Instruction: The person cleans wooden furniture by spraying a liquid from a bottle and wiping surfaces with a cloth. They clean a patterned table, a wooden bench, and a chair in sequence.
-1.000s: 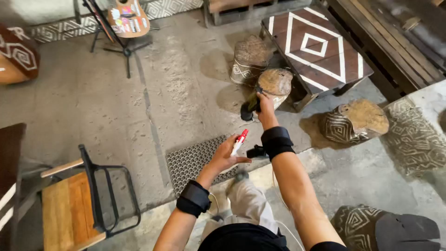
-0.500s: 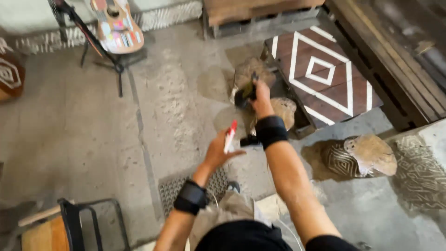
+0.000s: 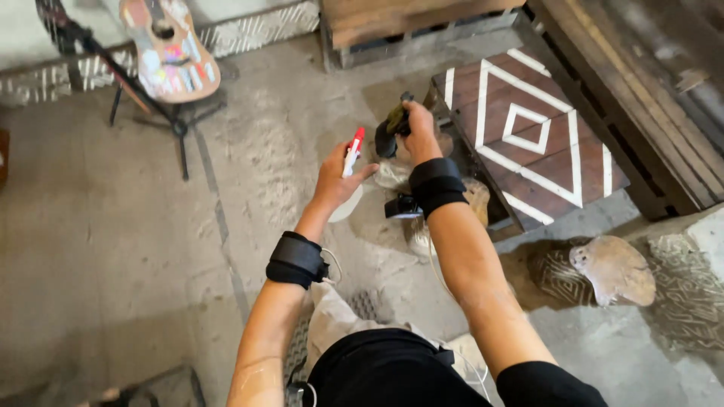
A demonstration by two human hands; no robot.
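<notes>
My left hand [image 3: 335, 175] is closed around a red-and-white spray bottle [image 3: 352, 151], and my right hand [image 3: 417, 132] grips a dark cloth-like tool [image 3: 392, 130], which is blurred, so its kind is unclear. Both are held up just left of the low table with the white diamond pattern [image 3: 528, 128], over the concrete floor [image 3: 113, 226]. Risk, I'd judge: the bottle is only loosely pinched, so it could slip to the floor, or spray could drift towards the guitar [image 3: 170, 45], well left of the table.

black wrist bands [image 3: 298, 260], black short sleeves, black shirt, beige trousers [image 3: 332, 324].
</notes>
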